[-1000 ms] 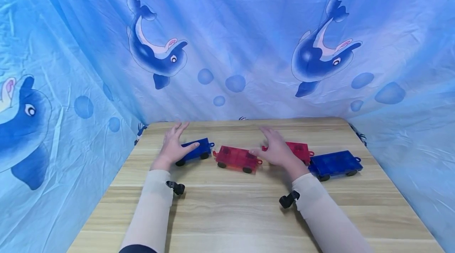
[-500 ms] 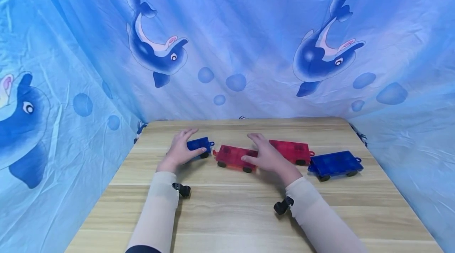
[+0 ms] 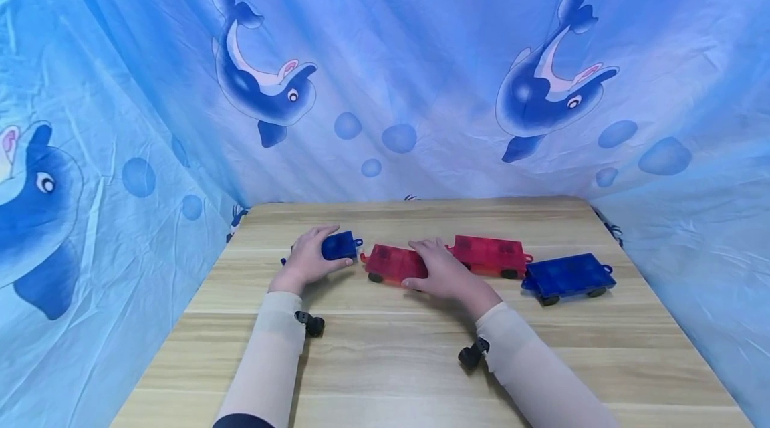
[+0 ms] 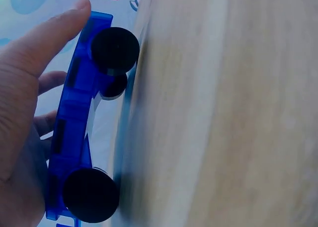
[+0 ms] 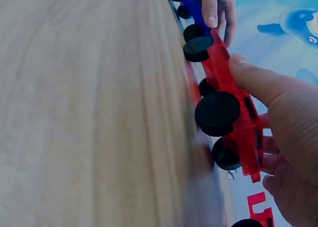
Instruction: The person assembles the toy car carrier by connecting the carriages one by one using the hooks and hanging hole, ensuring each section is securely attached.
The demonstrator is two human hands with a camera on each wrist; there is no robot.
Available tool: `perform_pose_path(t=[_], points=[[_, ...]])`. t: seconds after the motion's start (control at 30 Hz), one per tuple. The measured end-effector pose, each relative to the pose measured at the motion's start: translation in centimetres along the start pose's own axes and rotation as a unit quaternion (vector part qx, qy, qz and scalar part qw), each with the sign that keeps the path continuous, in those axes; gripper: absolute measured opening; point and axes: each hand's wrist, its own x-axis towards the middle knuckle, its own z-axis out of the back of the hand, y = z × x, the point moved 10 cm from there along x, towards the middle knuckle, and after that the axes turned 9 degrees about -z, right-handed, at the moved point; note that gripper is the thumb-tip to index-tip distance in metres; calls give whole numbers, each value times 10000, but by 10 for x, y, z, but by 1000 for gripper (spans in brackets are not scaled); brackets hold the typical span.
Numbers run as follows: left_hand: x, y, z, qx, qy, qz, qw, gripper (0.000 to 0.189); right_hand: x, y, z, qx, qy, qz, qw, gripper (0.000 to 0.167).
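Observation:
My left hand (image 3: 308, 259) spans a small blue toy train car (image 3: 338, 247) at the left. In the left wrist view its thumb lies along the upper side of the blue car (image 4: 74, 113), and the fingers are partly hidden behind. Over the middle red toy train car (image 3: 391, 263) lies my right hand (image 3: 444, 272), covering its right end. The right wrist view has the thumb on the near side of that red car (image 5: 238, 113), fingers curled behind it. Black wheels are under both cars. A narrow gap separates the blue car's loop from the red car's hook.
Right of my right hand stands a second red car (image 3: 490, 254), its loop at the hook end of another blue car (image 3: 568, 276). The wooden table (image 3: 385, 361) ends at a dolphin-print cloth (image 3: 385, 67) behind and at the sides.
My right hand has moved left, from between the red cars onto the middle red car. My left hand has shifted slightly right and closed in round the left blue car. The cars look unmoved.

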Motion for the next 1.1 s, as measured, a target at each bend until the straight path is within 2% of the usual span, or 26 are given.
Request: perform_pose_path(t=[0.3,0.43,0.73,1.1], points=[[-1,3,-4,299,177,80,9994,93,1,-3,-8,-308,29,-135,9994,97],[-2,4,-3,232,130,104,9996,85,2,-3,-8,-395,-75,-108,9991,97],[-2,6,-1,110,80,116,9998,82,1,0,-6,-504,-163,-90,9986,94],[-3,-4,10,-154,38,51,9999,83,1,0,-8,-536,-121,-120,9984,93]])
